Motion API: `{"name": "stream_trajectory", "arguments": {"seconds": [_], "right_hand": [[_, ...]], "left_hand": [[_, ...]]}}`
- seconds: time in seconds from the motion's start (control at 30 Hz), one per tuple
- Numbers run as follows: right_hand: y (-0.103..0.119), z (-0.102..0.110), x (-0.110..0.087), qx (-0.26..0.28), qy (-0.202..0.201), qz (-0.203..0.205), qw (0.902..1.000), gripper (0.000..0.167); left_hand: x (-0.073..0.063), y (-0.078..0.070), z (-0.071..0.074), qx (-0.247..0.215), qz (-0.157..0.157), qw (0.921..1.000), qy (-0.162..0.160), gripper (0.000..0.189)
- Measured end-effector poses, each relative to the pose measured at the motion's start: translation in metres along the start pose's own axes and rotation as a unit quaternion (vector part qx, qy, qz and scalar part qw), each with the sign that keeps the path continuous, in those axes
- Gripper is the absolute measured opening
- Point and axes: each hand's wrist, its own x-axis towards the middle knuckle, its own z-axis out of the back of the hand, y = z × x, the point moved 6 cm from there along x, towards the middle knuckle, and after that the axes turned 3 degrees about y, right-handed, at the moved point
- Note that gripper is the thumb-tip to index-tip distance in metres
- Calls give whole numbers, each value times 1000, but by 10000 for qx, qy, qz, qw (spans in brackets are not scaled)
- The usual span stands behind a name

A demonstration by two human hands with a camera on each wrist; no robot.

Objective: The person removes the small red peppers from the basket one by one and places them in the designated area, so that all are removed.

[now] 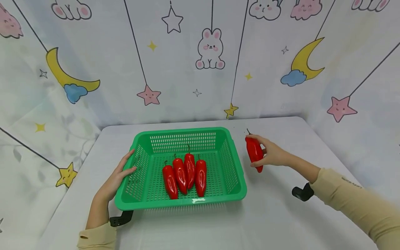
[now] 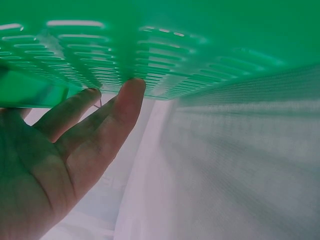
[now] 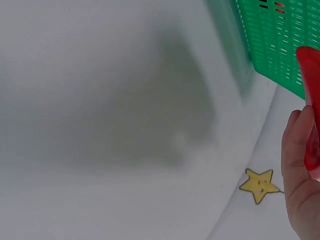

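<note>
A green plastic basket (image 1: 184,204) stands at the middle of the table, holding several glossy red chili peppers (image 1: 169,182) that lie side by side with their stems toward the back. At the basket's left rim, my left hand (image 1: 114,180) grips the edge; in the left wrist view, fingers (image 2: 131,95) rest against the slotted outer wall. To the right of the basket, my right hand (image 1: 274,154) holds another red chili pepper (image 1: 253,152) between thumb and fingers, apart from the basket. The right wrist view shows only part of this pepper (image 3: 311,75).
The white-covered table (image 1: 275,215) extends around the basket. Behind it hangs a pale cloth (image 1: 184,69) printed with rabbits, stars and moons. Each wrist wears a black strap, such as the right wrist strap (image 1: 302,193).
</note>
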Motion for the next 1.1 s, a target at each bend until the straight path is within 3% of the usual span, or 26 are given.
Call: {"name": "stream_trajectory", "arguments": {"seconds": [0.27,0.53,1.1], "right_hand": [[-21,-9,2,186,13,-74,9998,90],[-39,-21,5,41,161,-236,9996,89],[-52,-35,5,108,377,-363,9986,88]], "left_hand": [[0,1,0,61,-49,10000,-33,64],[-1,1,0,39,-26,10000,-2,63],[0,6,0,12,-44,10000,-23,62]]}}
